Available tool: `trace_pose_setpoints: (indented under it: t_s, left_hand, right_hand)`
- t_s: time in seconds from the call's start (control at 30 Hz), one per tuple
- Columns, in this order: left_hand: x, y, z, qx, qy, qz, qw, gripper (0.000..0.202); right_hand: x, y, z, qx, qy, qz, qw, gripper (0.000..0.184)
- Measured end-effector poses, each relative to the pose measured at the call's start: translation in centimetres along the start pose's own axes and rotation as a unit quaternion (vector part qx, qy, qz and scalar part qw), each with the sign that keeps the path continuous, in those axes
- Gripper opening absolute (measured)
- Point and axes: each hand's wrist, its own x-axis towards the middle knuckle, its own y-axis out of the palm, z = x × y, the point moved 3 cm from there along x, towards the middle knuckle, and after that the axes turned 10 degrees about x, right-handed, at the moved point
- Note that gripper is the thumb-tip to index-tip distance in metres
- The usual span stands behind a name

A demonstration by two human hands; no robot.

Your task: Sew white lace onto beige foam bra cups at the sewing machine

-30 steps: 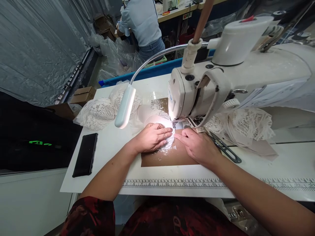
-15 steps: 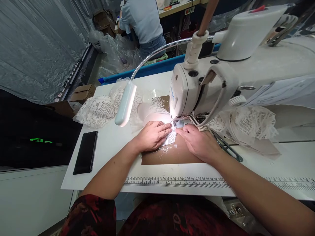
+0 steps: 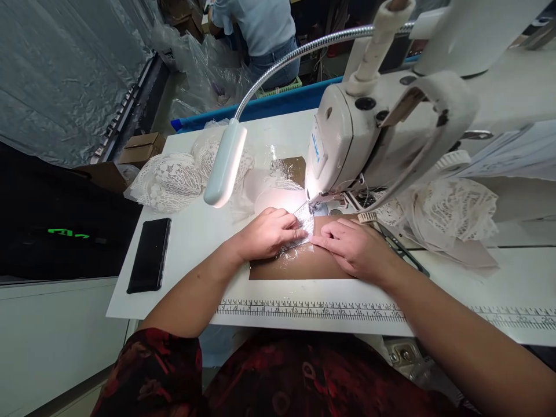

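A small piece of white lace [image 3: 302, 227] lies under the needle of the white sewing machine [image 3: 391, 127], lit by the gooseneck lamp [image 3: 225, 163]. My left hand [image 3: 267, 233] lies flat on the lace from the left, fingers stretched toward the needle. From the right, my right hand [image 3: 356, 248] presses flat on the brown plate [image 3: 299, 267], its fingertips at the lace's edge. Neither hand grips anything.
A heap of white lace [image 3: 167, 182] lies at the table's back left and more lace [image 3: 452, 211] lies under the machine arm. A black phone [image 3: 149, 255] rests left. Thread snips [image 3: 402, 250] sit by my right wrist. A person in blue [image 3: 260, 29] stands behind.
The camera has moved closer and tilted down. Both hands have slid the lace a little further toward the needle.
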Motion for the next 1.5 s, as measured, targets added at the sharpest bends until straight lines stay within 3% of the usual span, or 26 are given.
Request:
trace_pose_setpoints:
  t_s: [0.47,0.7,1.03,1.23,1.5]
  left_hand:
    - [0.1,-0.2,-0.2,-0.004,-0.007,0.053,0.999,0.034]
    - [0.2,-0.2,-0.2,0.001,-0.004,0.045,0.999,0.036]
    - [0.4,-0.5,-0.6,0.005,-0.013,0.019,1.0,0.035]
    - [1.2,-0.2,-0.8,0.039,-0.052,0.023,0.998,0.041]
    - [1.4,-0.5,-0.6,0.05,-0.039,0.041,0.997,0.042]
  right_hand:
    - [-0.1,-0.1,0.0,0.011,-0.014,-0.005,1.0,0.031]
    - [0.0,-0.6,0.3,0.034,-0.006,-0.049,0.998,0.031]
    - [-0.1,0.5,0.3,-0.003,0.005,-0.029,1.0,0.03]
    - [-0.1,0.5,0.4,-0.001,-0.001,-0.039,0.999,0.027]
    - [-0.1,0.6,0.4,-0.009,0.006,-0.039,0.999,0.027]
